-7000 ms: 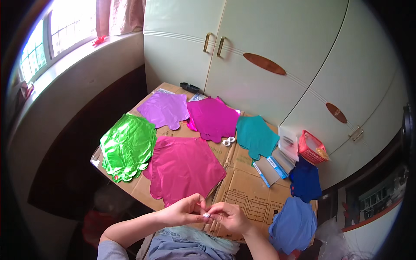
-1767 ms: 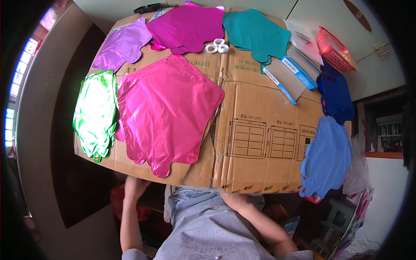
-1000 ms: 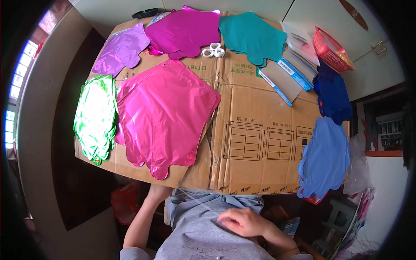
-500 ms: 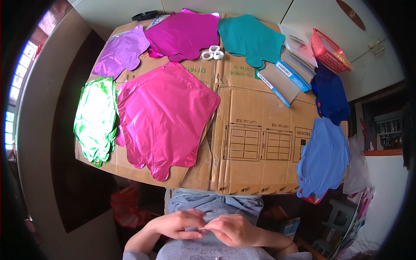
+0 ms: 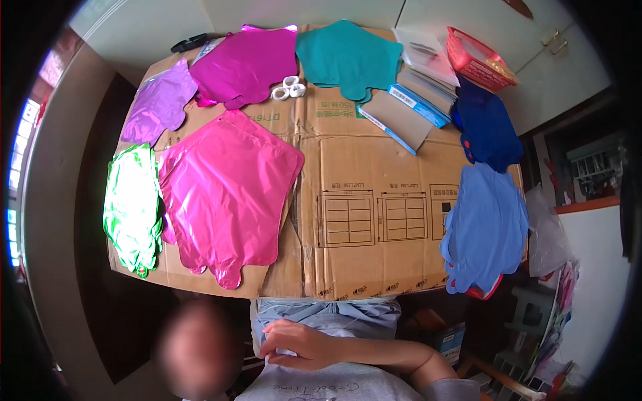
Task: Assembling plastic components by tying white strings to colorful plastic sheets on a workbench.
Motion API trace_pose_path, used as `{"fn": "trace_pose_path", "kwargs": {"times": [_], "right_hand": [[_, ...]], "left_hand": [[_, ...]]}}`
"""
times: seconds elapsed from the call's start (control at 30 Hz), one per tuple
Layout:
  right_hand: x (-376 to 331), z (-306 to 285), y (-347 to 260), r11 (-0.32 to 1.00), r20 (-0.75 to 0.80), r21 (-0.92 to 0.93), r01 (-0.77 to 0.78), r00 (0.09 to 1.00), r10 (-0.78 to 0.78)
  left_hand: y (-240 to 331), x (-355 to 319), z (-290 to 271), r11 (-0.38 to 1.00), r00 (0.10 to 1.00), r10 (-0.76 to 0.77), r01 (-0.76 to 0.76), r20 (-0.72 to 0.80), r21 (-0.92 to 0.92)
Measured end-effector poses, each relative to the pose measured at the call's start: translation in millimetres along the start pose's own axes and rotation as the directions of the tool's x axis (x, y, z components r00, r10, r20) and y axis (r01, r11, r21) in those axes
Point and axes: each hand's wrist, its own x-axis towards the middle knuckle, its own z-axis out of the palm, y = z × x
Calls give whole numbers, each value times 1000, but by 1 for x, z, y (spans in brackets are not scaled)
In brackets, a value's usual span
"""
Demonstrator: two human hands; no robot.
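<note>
Over my lap, in front of my grey shirt, my right hand (image 5: pixel 297 343) is closed, its fingers curled in toward the thumb. Whatever it may hold is too small to make out. A blurred skin-coloured patch at the lower left hides my left hand, so its fingers do not show. Nearest on the cardboard-topped table (image 5: pixel 374 277) lies a large flat pink foil balloon (image 5: pixel 231 200), star-shaped, its rounded tail toward me. Left of it is a pile of shiny green foil balloons (image 5: pixel 132 210). Neither pile is touched by a hand.
Lilac (image 5: pixel 159 100), magenta (image 5: pixel 247 67) and teal foil balloons (image 5: pixel 348 57) line the far side, with three white rolls (image 5: pixel 281 93). At right are blue-edged flat boxes (image 5: pixel 401 120), a red basket (image 5: pixel 468 63), dark blue sheets (image 5: pixel 488 127) and light blue ones (image 5: pixel 485 227).
My hands, together over my lap before, are now apart. The right has shifted left, and a blur covers the left hand's side. The table appears further left as the view turned.
</note>
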Motion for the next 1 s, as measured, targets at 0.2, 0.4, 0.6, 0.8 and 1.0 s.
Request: {"fn": "trace_pose_path", "kwargs": {"times": [0.2,0.4,0.6,0.8,1.0], "right_hand": [[-8,-2,12,993,-131,-3,-122,984,121],[-45,-6,35,972,-180,-161,-171,973,141],[-82,-17,65,888,-138,-321,-330,944,301],[-31,-18,0,945,-129,-279,-173,982,141],[8,-9,-29,990,43,64,-125,992,122]], "left_hand": [[34,-11,-80,951,977,-118,60,-176,-302],[74,4,-118,596,923,-84,-256,-376,-761],[108,9,-154,646,913,73,-350,-401,-679],[44,1,-65,994,910,-90,57,404,92],[4,24,4,971,707,-240,168,666,171]]}}
